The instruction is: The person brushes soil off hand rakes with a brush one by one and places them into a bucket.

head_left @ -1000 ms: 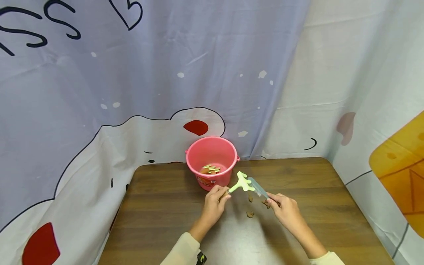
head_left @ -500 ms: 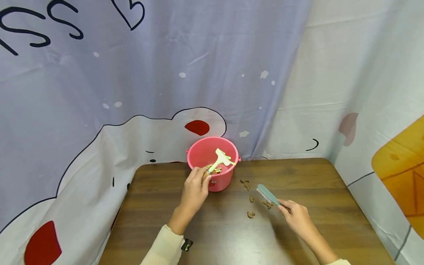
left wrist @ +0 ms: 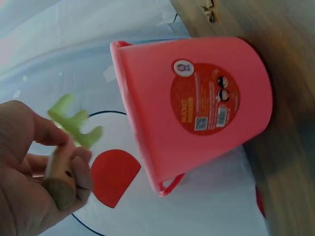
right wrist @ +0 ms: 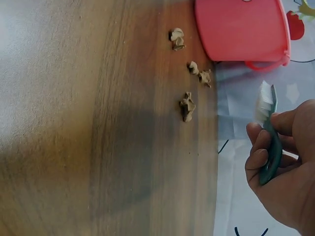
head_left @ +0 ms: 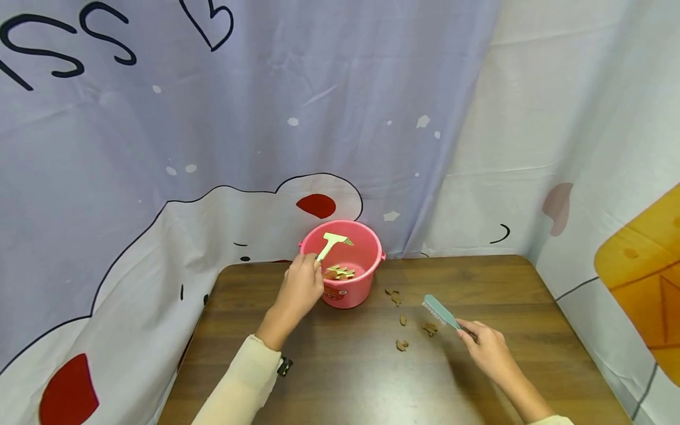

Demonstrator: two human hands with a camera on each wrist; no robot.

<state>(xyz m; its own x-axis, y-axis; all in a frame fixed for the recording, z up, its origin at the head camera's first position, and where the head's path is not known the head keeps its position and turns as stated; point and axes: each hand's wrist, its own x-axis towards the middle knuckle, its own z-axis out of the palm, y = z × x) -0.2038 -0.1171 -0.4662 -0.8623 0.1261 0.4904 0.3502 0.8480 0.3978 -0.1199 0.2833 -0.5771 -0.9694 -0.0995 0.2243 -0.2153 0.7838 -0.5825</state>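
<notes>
My left hand grips the wooden handle of a small light-green hand rake. The rake's toothed head is over the opening of a pink bucket. Inside the bucket lie a second light-green toothed piece and some brown bits; the bottom is partly hidden by the near wall. To the right, my right hand holds a teal brush by its handle, raised above the table. White bristles show in the right wrist view. Brown crumpled clumps lie on the tabletop left of the brush.
The wooden table carries the bucket near its back edge. Several brown clumps are scattered right of the bucket. A printed curtain hangs just behind the table and along the sides.
My left hand has moved left and back, bringing the rake from beside the brush to over the bucket. My right hand has drawn the brush right and slightly toward me, away from the clumps.
</notes>
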